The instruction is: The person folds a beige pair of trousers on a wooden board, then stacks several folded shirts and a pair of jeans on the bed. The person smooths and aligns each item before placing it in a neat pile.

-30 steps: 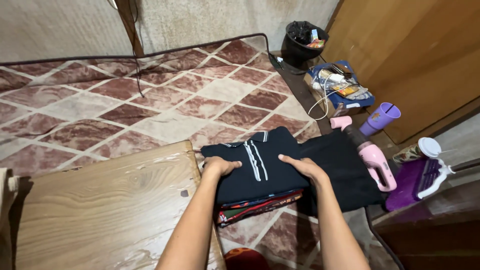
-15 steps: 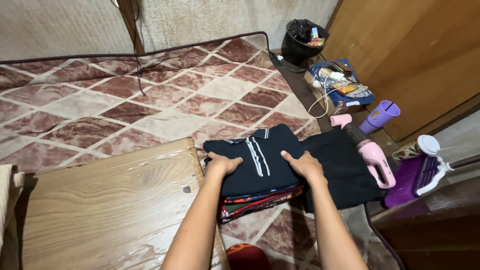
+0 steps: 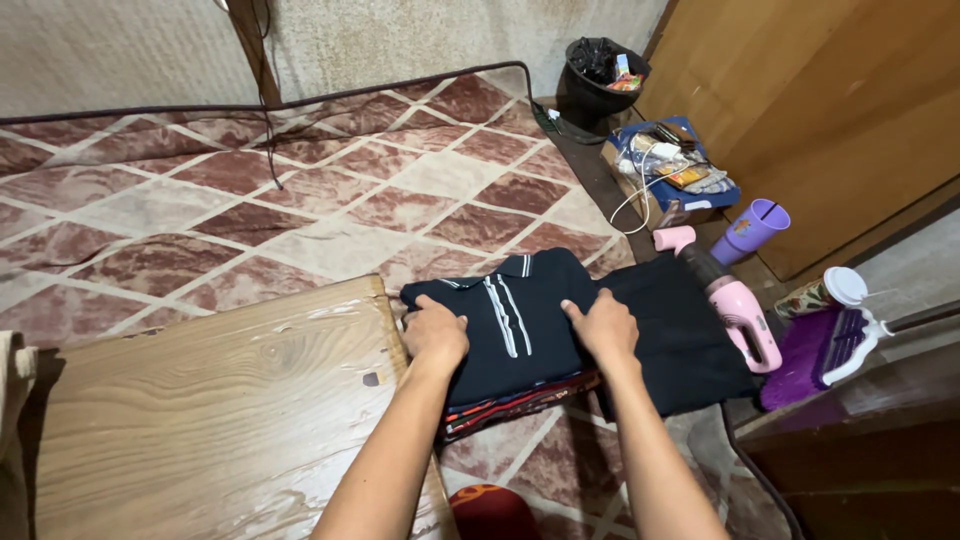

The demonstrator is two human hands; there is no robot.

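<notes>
A folded black polo shirt (image 3: pixel 515 322) with white placket stripes tops a stack of folded clothes (image 3: pixel 520 398) on the patterned mat. My left hand (image 3: pixel 436 332) presses flat on the shirt's left edge. My right hand (image 3: pixel 603 326) lies palm down on its right edge, fingers together. Beside the stack on the right lies a flat black garment (image 3: pixel 678 335).
A low wooden table (image 3: pixel 220 400) stands left of the stack. A pink handheld steamer (image 3: pixel 737 318), purple cup (image 3: pixel 752 228), purple brush (image 3: pixel 830 345) and lidded cup (image 3: pixel 826 290) sit to the right. A box of cables (image 3: pixel 670 175) and black bin (image 3: pixel 597 75) stand by the wooden door (image 3: pixel 830 110).
Both hands have slid a little further onto the shirt and now press down flat; the stack looks slightly more compressed. The view has shifted slightly.
</notes>
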